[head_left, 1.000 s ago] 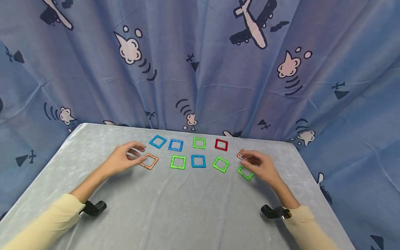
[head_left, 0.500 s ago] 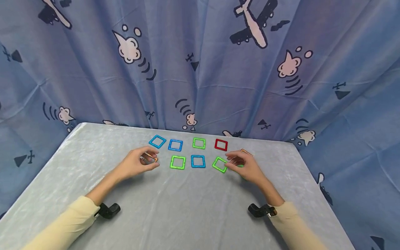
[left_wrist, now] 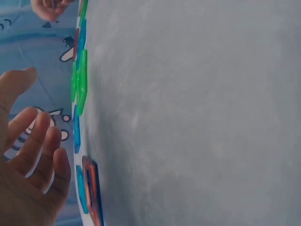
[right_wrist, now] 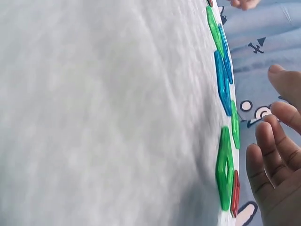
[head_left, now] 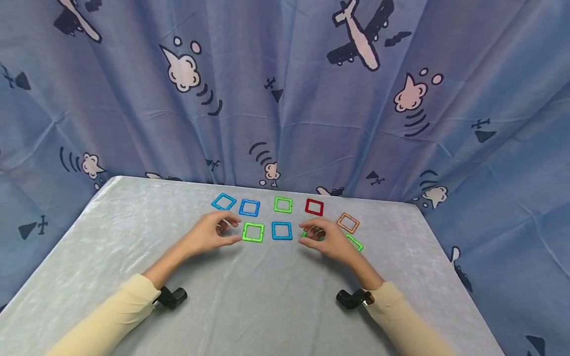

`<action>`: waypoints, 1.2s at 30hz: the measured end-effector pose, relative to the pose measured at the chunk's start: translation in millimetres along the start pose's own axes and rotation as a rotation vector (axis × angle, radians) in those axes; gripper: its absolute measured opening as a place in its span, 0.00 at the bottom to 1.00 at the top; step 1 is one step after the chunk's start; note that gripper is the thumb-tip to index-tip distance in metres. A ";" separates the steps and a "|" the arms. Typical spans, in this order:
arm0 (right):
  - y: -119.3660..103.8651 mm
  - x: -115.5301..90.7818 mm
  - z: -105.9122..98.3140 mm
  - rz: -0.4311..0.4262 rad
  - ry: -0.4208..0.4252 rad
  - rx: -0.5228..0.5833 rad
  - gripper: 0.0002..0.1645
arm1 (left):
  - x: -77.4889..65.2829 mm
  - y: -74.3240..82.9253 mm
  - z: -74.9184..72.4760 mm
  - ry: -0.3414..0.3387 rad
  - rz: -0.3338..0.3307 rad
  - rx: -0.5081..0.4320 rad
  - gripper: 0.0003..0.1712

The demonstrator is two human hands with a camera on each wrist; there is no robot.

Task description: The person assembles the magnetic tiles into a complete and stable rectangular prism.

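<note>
Square frames (head_left: 282,238) lie flat on the grey table (head_left: 267,301) across the middle of the view. Left of centre, I see the left hand (head_left: 207,235) hover with thumb and fingers parted, beside a green frame (head_left: 252,240). Right of centre, the right hand (head_left: 328,240) hangs loosely spread, partly hiding another green frame (head_left: 305,234). Both hands look empty.

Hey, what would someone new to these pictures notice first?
Probably the blue curtain with its printed airplanes, filling the background behind the gray table. Next, the bright square frames toward the table's far edge, with the left hand and right hand hovering at either side of the middle ones.
</note>
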State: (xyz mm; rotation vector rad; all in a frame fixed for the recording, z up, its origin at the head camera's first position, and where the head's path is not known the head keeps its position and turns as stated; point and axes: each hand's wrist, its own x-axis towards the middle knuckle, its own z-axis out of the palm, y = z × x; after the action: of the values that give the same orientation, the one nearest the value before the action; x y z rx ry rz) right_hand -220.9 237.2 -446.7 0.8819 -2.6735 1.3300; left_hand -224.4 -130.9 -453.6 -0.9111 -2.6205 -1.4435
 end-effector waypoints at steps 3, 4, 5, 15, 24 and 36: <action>-1.0 5.1 5.3 0.004 -0.022 0.004 0.22 | 1.3 -0.8 2.6 -0.003 0.001 0.002 0.24; -1.3 6.5 6.8 0.007 -0.030 0.007 0.22 | 1.8 -1.0 3.5 -0.006 0.004 0.002 0.24; -1.8 7.8 8.2 0.007 -0.037 0.009 0.22 | 2.2 -1.4 4.3 -0.009 0.009 0.005 0.24; -5.9 17.2 20.2 0.045 -0.060 0.005 0.21 | 8.4 0.4 11.7 -0.023 0.019 0.069 0.23; -14.6 25.3 33.9 0.030 -0.068 -0.060 0.19 | 16.8 1.7 19.7 -0.056 -0.006 0.107 0.21; -12.0 33.3 40.6 0.096 -0.076 -0.085 0.17 | 18.8 0.4 27.3 -0.067 0.012 0.166 0.20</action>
State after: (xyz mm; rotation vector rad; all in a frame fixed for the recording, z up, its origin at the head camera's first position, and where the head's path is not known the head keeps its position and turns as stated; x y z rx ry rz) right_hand -234.1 185.6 -454.9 0.8208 -2.8404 1.2133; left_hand -232.8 -100.4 -463.7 -0.9699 -2.7266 -1.1914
